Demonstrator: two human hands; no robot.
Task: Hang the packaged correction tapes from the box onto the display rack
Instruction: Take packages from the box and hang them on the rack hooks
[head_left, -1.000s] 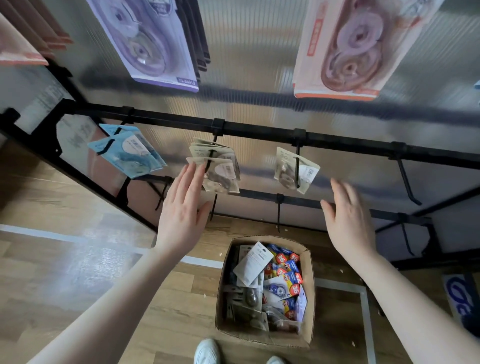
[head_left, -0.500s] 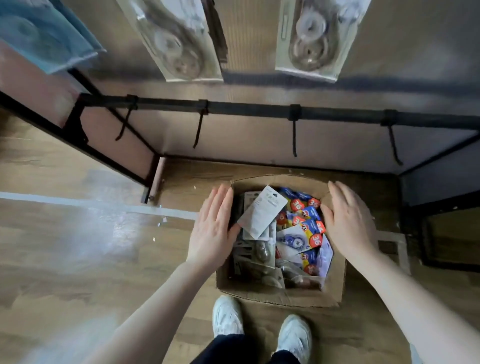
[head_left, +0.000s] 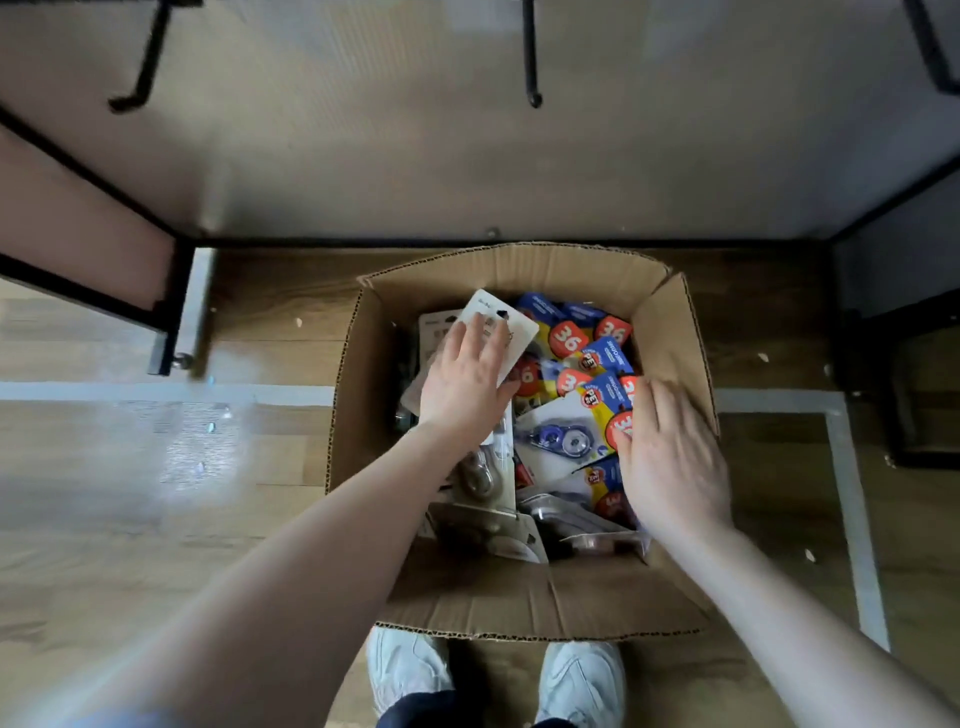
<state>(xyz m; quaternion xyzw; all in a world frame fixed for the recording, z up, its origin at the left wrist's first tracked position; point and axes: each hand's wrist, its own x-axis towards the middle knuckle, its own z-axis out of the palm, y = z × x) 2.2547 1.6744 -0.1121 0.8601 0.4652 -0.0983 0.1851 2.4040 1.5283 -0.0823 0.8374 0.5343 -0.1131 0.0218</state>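
Reaching into the box (head_left: 467, 603) on the floor, under the rack's hooks (head_left: 531, 57). Left hand (head_left: 465, 382) lying flat on a white card pack (head_left: 514, 325) at the top left of the pile, fingers straight, grip apart, nothing pinched yet. Right hand (head_left: 670, 457) resting flat over the blue-and-yellow packs (head_left: 597, 364) by the right wall, fingers straight too, grip apart.

Best to take one pack only: slide fingers under the white card's free edge, thumb on top, pinch near the hang hole at its far end. Likely easier than digging for the clear blister packs (head_left: 483, 519) lower down, which look wedged under others. Worth lifting slowly, so neighbours do not ride up and spill over the rim. Worth turning the hole upward on the way to a hook, face outward. Right hand good for holding the pile down meanwhile.
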